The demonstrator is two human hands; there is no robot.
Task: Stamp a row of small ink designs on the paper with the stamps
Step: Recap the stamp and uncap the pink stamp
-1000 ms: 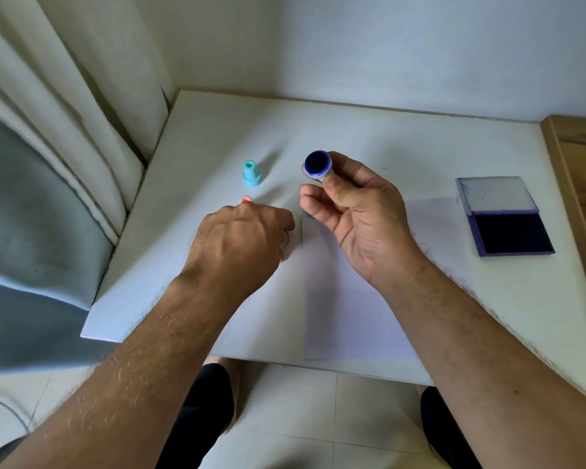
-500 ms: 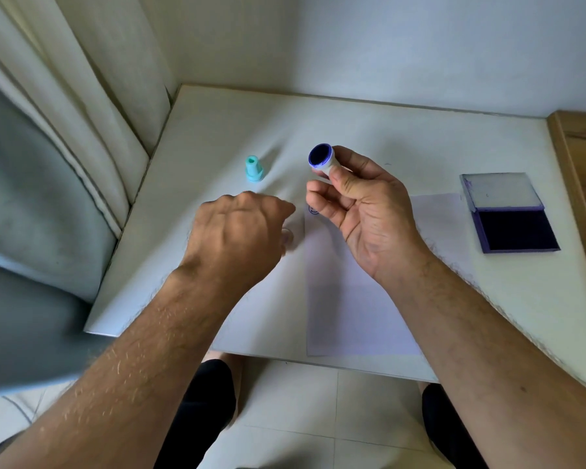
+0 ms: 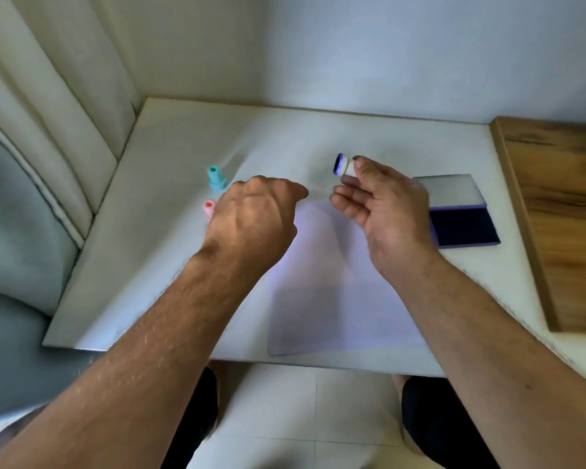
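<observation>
The right hand pinches a stubby white stamp above the far edge of the smooth paper, inked round face turned left. The left hand is loosely curled, seemingly holding nothing. Wet ink could smudge fingers or smear the sheet if the stamp lands tilted. Teal stamp and pink stamp stand far left; the flat ink pad lies open on the table, right.

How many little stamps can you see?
3. A white stamp with a blue inky end is pinched in the right hand. A teal stamp stands on the table, and a pink stamp peeks out beside the left hand, which may hide more.
</observation>
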